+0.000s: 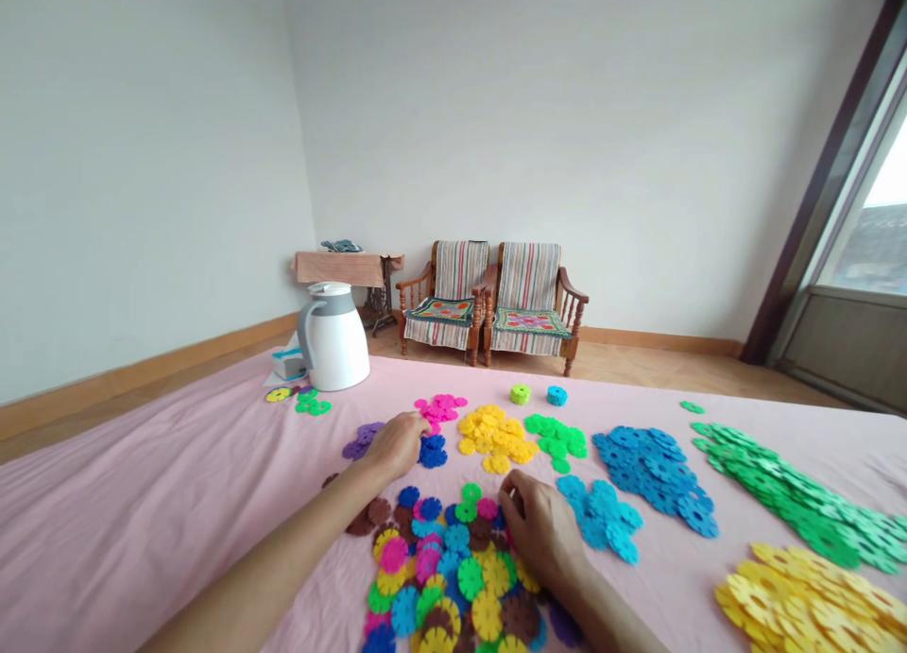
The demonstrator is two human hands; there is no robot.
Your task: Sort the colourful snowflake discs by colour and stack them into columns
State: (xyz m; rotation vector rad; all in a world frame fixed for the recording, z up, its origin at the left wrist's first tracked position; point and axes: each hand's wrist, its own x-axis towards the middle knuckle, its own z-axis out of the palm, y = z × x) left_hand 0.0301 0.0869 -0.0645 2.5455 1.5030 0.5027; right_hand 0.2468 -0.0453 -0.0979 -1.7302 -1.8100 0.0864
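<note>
discs (470, 577), notched and multicoloured, lie heaped on pink cloth (177, 511); the left hand (398, 443) curls beside dark blue discs (432, 454), the right hand (544, 525) over the heap's edge; whether either hand's fingers are apart or clamped cannot be told.

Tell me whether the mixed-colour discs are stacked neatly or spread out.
Spread out: the mixed-colour discs lie loosely overlapping across the pink cloth, not lined up in one column.

white jug (338, 343) | two wooden armchairs (487, 315) | cloth-draped table (338, 269) | pale wall (567, 114)
</note>
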